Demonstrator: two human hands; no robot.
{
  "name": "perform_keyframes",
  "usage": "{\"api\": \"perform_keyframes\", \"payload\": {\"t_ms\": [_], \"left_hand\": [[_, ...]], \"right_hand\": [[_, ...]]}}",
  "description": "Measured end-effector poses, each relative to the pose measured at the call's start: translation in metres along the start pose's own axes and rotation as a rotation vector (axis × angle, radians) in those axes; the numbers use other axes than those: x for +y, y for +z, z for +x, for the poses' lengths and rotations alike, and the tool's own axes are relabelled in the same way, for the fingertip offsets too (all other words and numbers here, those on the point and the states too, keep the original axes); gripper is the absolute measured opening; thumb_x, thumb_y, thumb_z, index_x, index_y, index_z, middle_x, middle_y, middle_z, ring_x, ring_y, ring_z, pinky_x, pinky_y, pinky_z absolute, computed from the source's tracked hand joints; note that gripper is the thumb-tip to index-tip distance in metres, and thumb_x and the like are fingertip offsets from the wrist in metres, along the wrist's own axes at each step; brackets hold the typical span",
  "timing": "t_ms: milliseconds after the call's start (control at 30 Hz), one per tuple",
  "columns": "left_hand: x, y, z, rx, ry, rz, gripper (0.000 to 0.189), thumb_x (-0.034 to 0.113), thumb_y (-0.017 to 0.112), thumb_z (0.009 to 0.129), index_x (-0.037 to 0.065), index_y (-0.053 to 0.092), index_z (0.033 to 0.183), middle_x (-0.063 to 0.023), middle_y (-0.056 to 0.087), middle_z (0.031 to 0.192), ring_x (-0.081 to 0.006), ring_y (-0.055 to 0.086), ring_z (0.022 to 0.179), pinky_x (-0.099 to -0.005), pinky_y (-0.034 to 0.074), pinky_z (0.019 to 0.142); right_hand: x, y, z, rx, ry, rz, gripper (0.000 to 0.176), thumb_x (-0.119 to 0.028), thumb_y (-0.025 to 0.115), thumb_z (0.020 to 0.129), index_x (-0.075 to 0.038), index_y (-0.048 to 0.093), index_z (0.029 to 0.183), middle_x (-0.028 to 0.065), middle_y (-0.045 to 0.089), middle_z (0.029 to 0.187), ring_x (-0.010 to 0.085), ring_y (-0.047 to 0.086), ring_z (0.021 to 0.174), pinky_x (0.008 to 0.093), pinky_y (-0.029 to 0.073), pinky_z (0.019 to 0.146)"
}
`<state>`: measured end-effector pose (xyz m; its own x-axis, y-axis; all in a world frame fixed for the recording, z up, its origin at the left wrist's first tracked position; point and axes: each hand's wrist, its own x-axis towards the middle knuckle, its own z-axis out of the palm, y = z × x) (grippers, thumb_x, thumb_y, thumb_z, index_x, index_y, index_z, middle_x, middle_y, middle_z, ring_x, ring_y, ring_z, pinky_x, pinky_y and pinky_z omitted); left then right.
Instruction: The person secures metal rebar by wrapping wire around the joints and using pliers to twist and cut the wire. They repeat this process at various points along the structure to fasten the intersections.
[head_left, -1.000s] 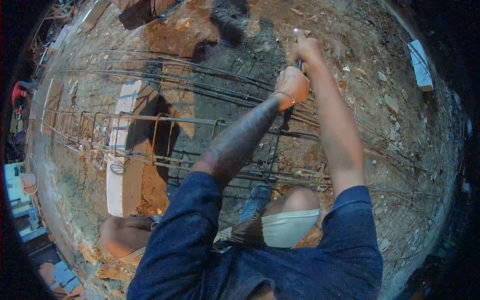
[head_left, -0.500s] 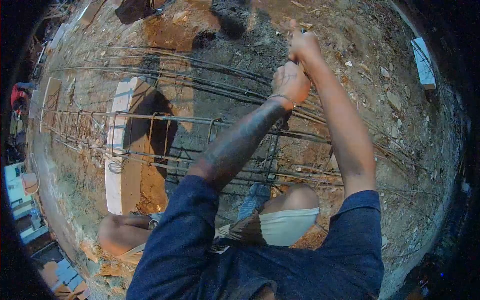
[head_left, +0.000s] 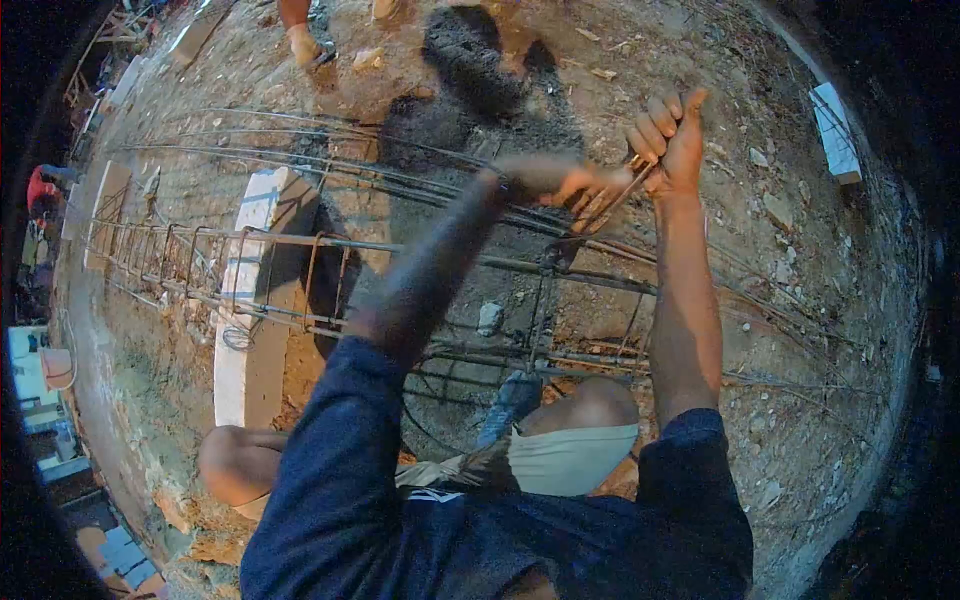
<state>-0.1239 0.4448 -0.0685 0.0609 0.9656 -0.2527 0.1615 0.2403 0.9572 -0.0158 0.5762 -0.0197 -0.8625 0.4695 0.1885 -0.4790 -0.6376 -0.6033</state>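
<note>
Raised at the upper right, my right hand (head_left: 675, 145) has its fingers curled round a thin metal piece (head_left: 622, 200), with the thumb pointing up. My left hand (head_left: 555, 180) is smeared by motion beside the lower end of that piece; whether its fingers touch it is unclear. Below both hands, long steel bars (head_left: 440, 185) cross the view. A rebar cage (head_left: 380, 243) with square stirrups runs from the left to beneath my arms, resting across a pale block (head_left: 258, 205).
My bent knees (head_left: 590, 405) are just below the bars. Another person's foot (head_left: 303, 45) stands at the top left, and a person in red (head_left: 42, 190) is at the far left. A white block (head_left: 835, 130) lies at the right on stony ground.
My hands have moved apart: the right one lower and rightward, the left one leftward. A dark object at the top left has gone from view, and a person's lower leg now shows there.
</note>
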Motion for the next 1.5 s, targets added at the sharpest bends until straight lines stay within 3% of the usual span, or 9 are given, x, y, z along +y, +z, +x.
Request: {"api": "perform_keyframes", "payload": {"t_ms": [167,400,633,767,900,1100,1200,1333,1500], "left_hand": [[-0.004,0.048,0.011,-0.193,-0.032,-0.794,0.028,0.038,0.058,0.088,0.012,0.052,0.079,0.0059,0.042,0.062,-0.0055,0.038,0.051,-0.0253,0.03,0.045],[-0.004,0.079,0.002,1.198,0.114,0.216,0.038,0.033,0.062,0.083,0.004,0.055,0.06,-0.0058,0.056,0.055,-0.0151,0.059,0.056,-0.0312,0.04,0.045],[0.012,0.042,-0.024,-0.075,0.181,-0.867,0.019,0.026,0.061,0.087,0.01,0.05,0.086,0.0024,0.04,0.052,-0.0122,0.043,0.041,-0.0284,0.035,0.04],[0.01,0.062,-0.012,0.617,0.274,-0.631,0.014,0.02,0.058,0.086,0.009,0.052,0.08,0.0011,0.045,0.053,-0.0142,0.041,0.04,-0.0305,0.034,0.039],[0.016,0.078,-0.013,1.156,0.455,0.257,0.014,0.016,0.059,0.084,0.003,0.06,0.08,-0.0047,0.063,0.072,-0.0165,0.059,0.064,-0.0297,0.045,0.054],[0.014,0.049,-0.018,0.094,0.119,-0.476,0.014,0.016,0.065,0.08,0.003,0.06,0.082,-0.0027,0.06,0.066,-0.0164,0.056,0.054,-0.0294,0.042,0.047],[0.024,0.07,-0.015,1.026,0.286,0.228,0.02,0.015,0.064,0.078,-0.002,0.054,0.083,-0.016,0.059,0.062,-0.0287,0.054,0.048,-0.0378,0.043,0.05],[0.035,0.101,-0.016,1.505,0.288,0.126,0.013,0.011,0.066,0.074,-0.001,0.061,0.074,-0.0189,0.063,0.072,-0.0335,0.061,0.064,-0.0369,0.047,0.061],[0.038,0.055,-0.059,0.518,0.105,-0.359,0.013,0.011,0.068,0.077,-0.001,0.062,0.08,-0.0063,0.064,0.071,-0.0125,0.06,0.06,-0.0274,0.047,0.055]], "right_hand": [[0.002,0.009,0.004,-0.164,0.084,0.069,0.039,-0.043,0.05,0.091,-0.015,0.035,0.067,-0.0052,0.029,0.053,0.0076,0.025,0.038,0.0243,0.026,0.033],[0.066,0.001,0.056,0.156,-0.553,-1.214,0.032,-0.037,0.058,0.086,-0.005,0.056,0.087,-0.0016,0.04,0.055,0.0093,0.046,0.05,0.0246,0.037,0.044],[0.019,0.047,0.01,-0.208,0.359,-0.168,0.032,-0.036,0.057,0.086,-0.016,0.041,0.067,-0.007,0.033,0.051,0.0065,0.028,0.038,0.0206,0.026,0.039],[0.025,0.082,0.0,0.18,0.048,-1.323,0.027,-0.033,0.059,0.087,-0.009,0.05,0.079,-0.0046,0.034,0.053,0.007,0.035,0.041,0.0232,0.029,0.039],[0.034,0.09,-0.01,0.082,0.04,-0.57,0.03,-0.035,0.057,0.087,-0.01,0.049,0.071,-0.0051,0.03,0.047,0.006,0.031,0.036,0.021,0.026,0.036],[0.017,0.042,-0.004,-0.393,0.361,0.03,0.023,-0.03,0.055,0.087,-0.008,0.058,0.084,-0.0032,0.04,0.05,0.0049,0.034,0.039,0.0201,0.03,0.038],[0.017,0.095,-0.013,0.32,-0.185,-1.296,0.013,-0.019,0.061,0.083,-0.007,0.062,0.08,0.0018,0.055,0.058,0.0089,0.051,0.049,0.0255,0.041,0.045],[0.032,0.089,-0.008,-0.058,0.088,-0.449,0.019,-0.028,0.061,0.084,-0.01,0.054,0.082,-0.0023,0.045,0.055,0.0089,0.042,0.044,0.0234,0.033,0.037],[0.037,0.073,-0.005,-0.385,0.454,0.045,0.019,-0.029,0.059,0.086,-0.014,0.05,0.08,-0.0029,0.046,0.059,0.0084,0.044,0.046,0.0238,0.034,0.038]]}}
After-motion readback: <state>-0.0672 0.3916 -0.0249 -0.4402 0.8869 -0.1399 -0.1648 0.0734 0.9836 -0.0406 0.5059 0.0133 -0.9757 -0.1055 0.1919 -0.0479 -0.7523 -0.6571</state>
